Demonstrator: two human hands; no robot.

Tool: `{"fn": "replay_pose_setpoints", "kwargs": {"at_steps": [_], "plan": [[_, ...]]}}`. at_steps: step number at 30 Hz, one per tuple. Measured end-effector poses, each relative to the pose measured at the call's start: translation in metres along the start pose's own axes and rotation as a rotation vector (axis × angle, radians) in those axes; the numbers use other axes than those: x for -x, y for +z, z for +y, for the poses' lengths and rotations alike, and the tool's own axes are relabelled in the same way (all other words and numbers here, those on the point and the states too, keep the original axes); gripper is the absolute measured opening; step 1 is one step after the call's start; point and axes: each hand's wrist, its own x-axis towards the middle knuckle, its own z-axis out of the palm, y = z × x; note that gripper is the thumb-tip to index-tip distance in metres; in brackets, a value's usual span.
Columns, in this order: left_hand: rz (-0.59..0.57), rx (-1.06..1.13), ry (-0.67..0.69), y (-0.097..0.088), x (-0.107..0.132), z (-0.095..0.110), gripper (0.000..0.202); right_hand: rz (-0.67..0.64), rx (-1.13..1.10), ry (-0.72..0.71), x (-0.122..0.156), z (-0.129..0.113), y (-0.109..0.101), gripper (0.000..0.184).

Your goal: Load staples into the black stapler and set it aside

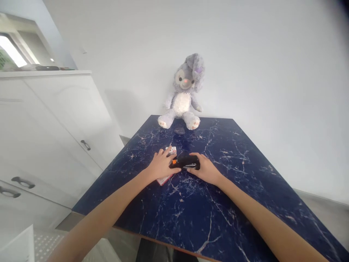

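Note:
A glossy black, elongated object (187,162) with an orange part near its left end lies crosswise between my hands, low over the table. My right hand (206,169) is closed around its right end, thumb on the near side and fingers on the far side. At the left end, my left hand (161,165) has its thumb and a finger about the orange part, while its other fingers stretch forward. A small white packet with red print (172,149) shows just past those fingertips. Under my left hand, the corner of a flat white thing with a red edge (164,180) sticks out, mostly covered.
The dark blue marbled table (188,214) meets a pale wall. A grey plush rabbit (182,94) sits at its far edge, with a small dark item (179,130) before its feet. White cabinets (49,131) with dark handles stand on the left.

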Motion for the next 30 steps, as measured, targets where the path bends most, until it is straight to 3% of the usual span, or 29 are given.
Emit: {"fn": "replay_pose_setpoints", "kwargs": {"at_steps": [3, 5, 8, 11, 17, 22, 26, 28, 30], "plan": [[0.054, 0.003, -0.06, 0.005, -0.006, 0.032, 0.071, 0.045, 0.047, 0.102, 0.026, 0.009, -0.019, 0.058], [0.081, 0.04, -0.037, 0.005, -0.006, 0.04, 0.066, 0.056, 0.061, 0.144, 0.034, 0.011, -0.026, 0.06], [0.092, 0.146, 0.066, 0.001, -0.002, 0.033, 0.051, 0.051, 0.055, 0.172, 0.036, 0.011, -0.031, 0.071], [0.017, 0.267, 0.169, -0.002, 0.001, 0.019, 0.044, 0.04, 0.037, 0.201, 0.034, 0.01, -0.033, 0.076], [-0.093, 0.377, 0.147, -0.009, 0.002, 0.013, 0.054, 0.091, 0.026, 0.189, 0.036, 0.007, -0.03, 0.066], [-0.172, 0.523, 0.196, -0.013, 0.004, 0.013, 0.057, 0.121, 0.066, 0.261, 0.036, 0.002, -0.029, 0.064], [-0.012, 0.586, 0.255, -0.006, 0.005, 0.022, 0.044, 0.059, -0.043, 0.238, 0.036, 0.0, -0.028, 0.064], [0.081, 0.531, 0.248, -0.002, 0.004, 0.025, 0.041, 0.1, -0.002, 0.229, 0.037, 0.0, -0.026, 0.066], [0.092, 0.476, 0.217, 0.003, 0.003, 0.023, 0.049, 0.166, 0.093, 0.23, 0.037, 0.001, -0.025, 0.067]]}}
